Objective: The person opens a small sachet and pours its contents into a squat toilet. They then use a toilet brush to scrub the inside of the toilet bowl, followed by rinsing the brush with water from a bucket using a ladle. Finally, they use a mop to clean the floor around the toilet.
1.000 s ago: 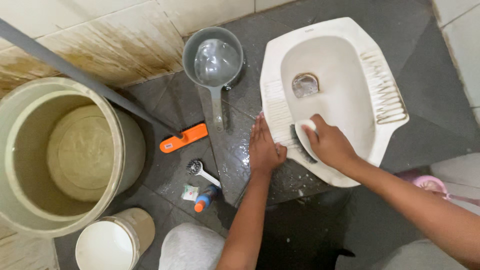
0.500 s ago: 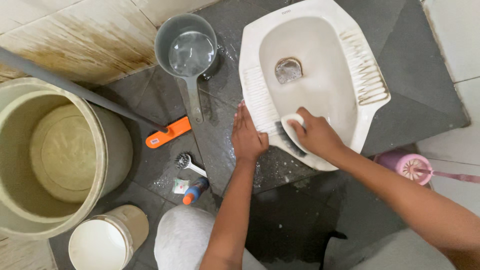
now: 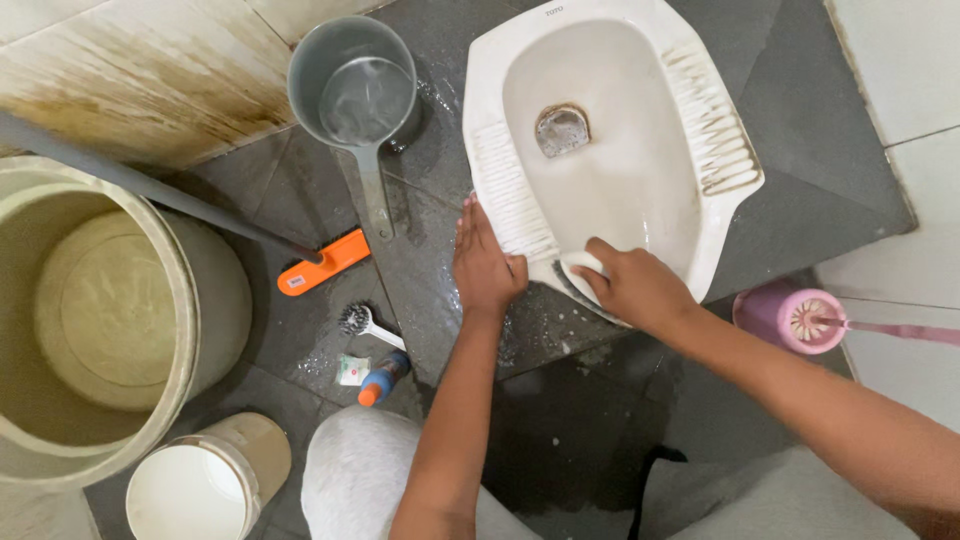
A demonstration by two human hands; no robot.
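Landmark: the white squat toilet set into the dark floor tiles; every place below is told from it.
Right hand: the right hand is at the toilet's near rim, fingers curled tight around a white scrub brush, whose dark bristles press on the wet rim.
Left hand: the left hand lies flat, fingers straight and together, palm down on the wet tile right against the toilet's left edge, touching the ribbed footrest; it holds nothing.
Brush: at the toilet's near left corner, half hidden under the right hand.
How to scrub well: I'd say keep the bristles flat to the rim and work short strokes along the ridges of the footrest, where brown staining shows; the far footrest looks dirtier.
Bracing: the flat left hand looks like a sound prop, though the soapy tile under it may be slippery.
Rinse water: a grey dipper full of water stands just left of the toilet's far end.
Other tools: an orange brush head on a grey pole, a small round brush and a small bottle lie further left of the toilet.
Buckets: a large beige bucket stands well left; a smaller one sits nearer me.
Right side: a pink brush holder sits just off the toilet's near right corner.
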